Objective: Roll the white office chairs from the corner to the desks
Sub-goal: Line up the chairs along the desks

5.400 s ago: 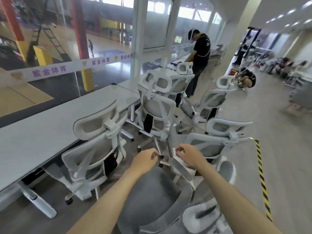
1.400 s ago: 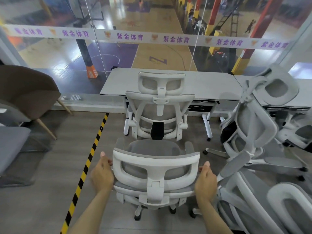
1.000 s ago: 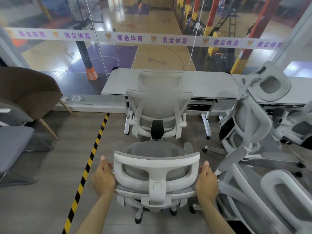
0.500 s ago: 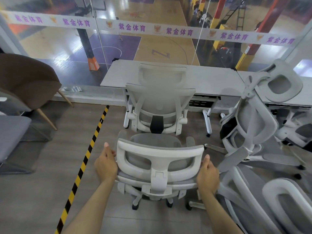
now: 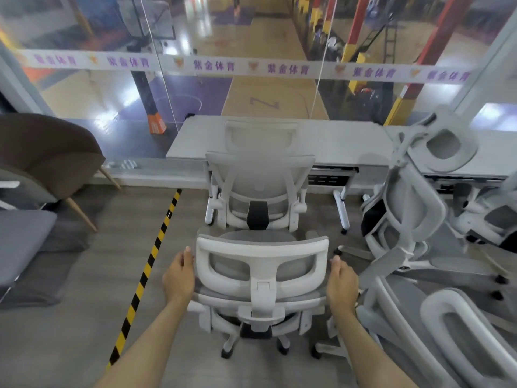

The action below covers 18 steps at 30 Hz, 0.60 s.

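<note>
A white office chair with a grey mesh seat stands right in front of me, its headrest [image 5: 261, 256] facing me. My left hand [image 5: 179, 273] grips the left side of its back and my right hand [image 5: 342, 281] grips the right side, thumbs up. Just beyond it a second white chair [image 5: 260, 189] is pushed up to the grey desk [image 5: 341, 141] by the glass wall. The held chair's seat nearly touches the back of that chair.
Other white chairs crowd the right: one tilted [image 5: 414, 208], one at the bottom right [image 5: 461, 331]. A brown armchair [image 5: 47, 152] and a grey seat [image 5: 19, 242] stand at the left. Yellow-black floor tape [image 5: 145, 275] runs diagonally left of the held chair.
I have turned from the cluster of chairs to face the desk, both hands now on one chair's back. In the last second that chair rolled slightly closer to the chair at the desk.
</note>
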{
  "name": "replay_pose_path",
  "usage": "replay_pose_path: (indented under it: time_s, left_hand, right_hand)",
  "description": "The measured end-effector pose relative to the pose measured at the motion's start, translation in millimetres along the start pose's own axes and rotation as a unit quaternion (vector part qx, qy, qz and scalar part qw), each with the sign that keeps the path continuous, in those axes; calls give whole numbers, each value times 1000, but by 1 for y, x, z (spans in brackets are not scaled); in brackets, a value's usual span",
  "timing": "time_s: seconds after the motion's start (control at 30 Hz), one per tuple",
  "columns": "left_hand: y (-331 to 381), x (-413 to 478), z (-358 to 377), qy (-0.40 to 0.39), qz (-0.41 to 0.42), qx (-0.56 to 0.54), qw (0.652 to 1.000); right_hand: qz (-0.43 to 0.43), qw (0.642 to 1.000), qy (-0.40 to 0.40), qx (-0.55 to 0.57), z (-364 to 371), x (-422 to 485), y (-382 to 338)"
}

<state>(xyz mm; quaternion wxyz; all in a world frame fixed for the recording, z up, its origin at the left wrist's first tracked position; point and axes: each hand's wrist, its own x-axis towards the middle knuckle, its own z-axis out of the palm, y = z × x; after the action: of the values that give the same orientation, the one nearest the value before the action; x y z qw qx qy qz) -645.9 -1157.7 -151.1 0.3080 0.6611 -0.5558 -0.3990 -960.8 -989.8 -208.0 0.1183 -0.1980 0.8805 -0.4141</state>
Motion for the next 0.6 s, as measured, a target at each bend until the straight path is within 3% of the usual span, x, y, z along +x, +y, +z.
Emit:
replay_pose_path:
  time_s: [0.13,0.37,0.6]
  left_hand:
    - [11,-7,-35,-33,59,-39,997]
    - [58,-64,-102,44,254,22,966]
    - [73,-165,-75,-148,374,91,911]
  right_hand:
    - [-48,997,-43,-40,-31,-18,5]
    - [-146,986,-36,-77,-109,-83,-21]
    - [-144,978,10,-153,-195,-184,3]
